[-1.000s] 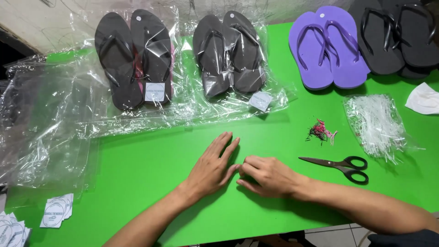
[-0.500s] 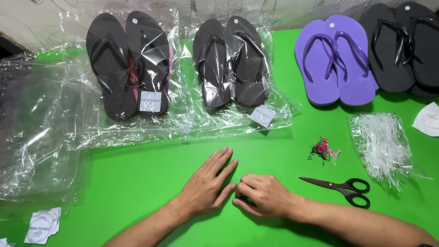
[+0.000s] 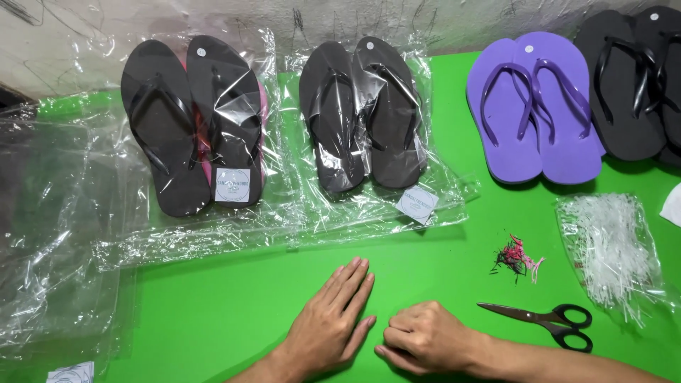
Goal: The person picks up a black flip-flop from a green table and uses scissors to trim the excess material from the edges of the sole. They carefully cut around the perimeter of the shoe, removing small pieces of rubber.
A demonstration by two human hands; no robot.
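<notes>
Green table point(image 3: 234, 305): four sandal pairs, two hands.

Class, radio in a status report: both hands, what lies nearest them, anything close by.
Left hand flat on green table, empty. Right hand curled, knuckles down, beside it. Scissors nearest, untouched. Bagged black flip-flops beyond the hands.

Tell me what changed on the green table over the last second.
Little changed. The left hand stays flat on the table; the right hand stays curled beside it. Neither took or released anything. The scissors and bagged flip-flops stayed put; only the camera shifted.
</notes>
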